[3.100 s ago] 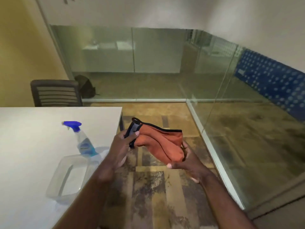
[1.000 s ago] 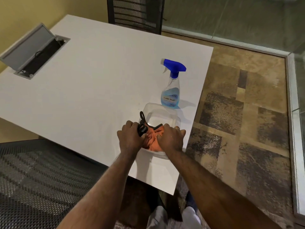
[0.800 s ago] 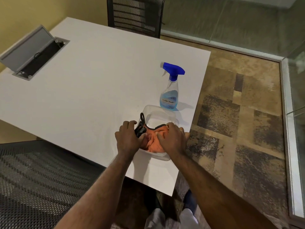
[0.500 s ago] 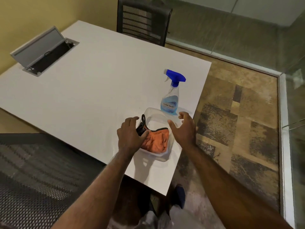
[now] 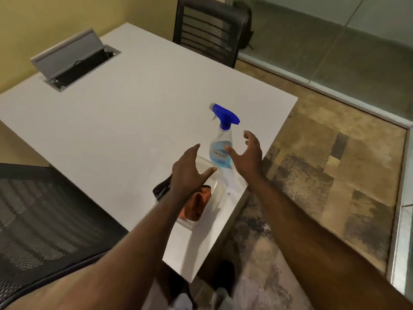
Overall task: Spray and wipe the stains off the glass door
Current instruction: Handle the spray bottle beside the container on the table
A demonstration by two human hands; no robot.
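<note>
Now the spread right hand (image 5: 247,154) nears the clear blue-capped plastic spray bottle (image 5: 221,139); it looks light, maybe slippery, best gripped at the neck. The left hand (image 5: 186,175) beside it is spread too.

Dim, warm light – soft blur, edges bowed.
</note>
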